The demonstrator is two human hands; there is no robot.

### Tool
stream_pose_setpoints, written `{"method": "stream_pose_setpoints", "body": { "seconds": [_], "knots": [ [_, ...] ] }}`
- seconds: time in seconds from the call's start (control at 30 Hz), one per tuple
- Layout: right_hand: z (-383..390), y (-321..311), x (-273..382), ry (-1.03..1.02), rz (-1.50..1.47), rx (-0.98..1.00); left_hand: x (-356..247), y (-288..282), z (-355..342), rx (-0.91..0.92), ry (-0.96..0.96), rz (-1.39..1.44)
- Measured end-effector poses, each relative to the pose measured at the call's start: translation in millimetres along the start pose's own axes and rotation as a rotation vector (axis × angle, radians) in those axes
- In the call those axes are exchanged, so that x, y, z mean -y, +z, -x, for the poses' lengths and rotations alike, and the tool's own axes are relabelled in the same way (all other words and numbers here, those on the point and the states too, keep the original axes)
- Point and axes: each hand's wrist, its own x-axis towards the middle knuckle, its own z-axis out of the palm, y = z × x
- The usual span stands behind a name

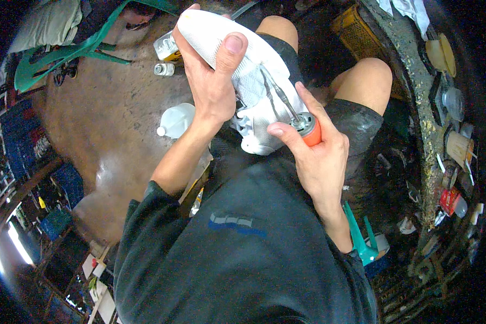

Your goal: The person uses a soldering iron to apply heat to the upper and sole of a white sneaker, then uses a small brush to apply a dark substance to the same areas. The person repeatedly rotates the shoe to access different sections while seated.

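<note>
A white mesh shoe [251,62] is held up in front of me, its smooth pale edge towards the top left. My left hand [213,81] grips it with the thumb across the mesh and the fingers behind, partly hidden. Between the fingers and thumb of my right hand [319,154] is an orange cylindrical tool [311,135] with a grey slotted metal end. A thin metal shaft [282,94] runs from that end up over the shoe; I cannot tell whether its tip touches. Crumpled white material [244,124] hangs at the shoe's lower left.
On the brown floor [113,119] to the left stand a translucent jug [177,120], a small bottle [164,69] and a clear container [167,47]. A green chair [70,56] lies at upper left. A yellow crate [359,35] sits beyond my knees; a cluttered ledge [424,108] runs along the right.
</note>
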Motion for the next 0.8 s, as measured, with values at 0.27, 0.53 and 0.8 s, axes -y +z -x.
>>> {"method": "stream_pose_setpoints", "body": {
  "seconds": [0.27,0.53,0.8],
  "knots": [
    [-4,-3,11,0.098,0.037,0.052,-11,8,-3,-0.031,-0.023,-0.055],
    [-5,2,5,0.093,-0.006,0.007,-20,12,1,0.006,-0.036,-0.056],
    [-4,0,0,0.104,-0.06,-0.005,-13,14,-2,-0.045,-0.061,-0.113]
  ]
}}
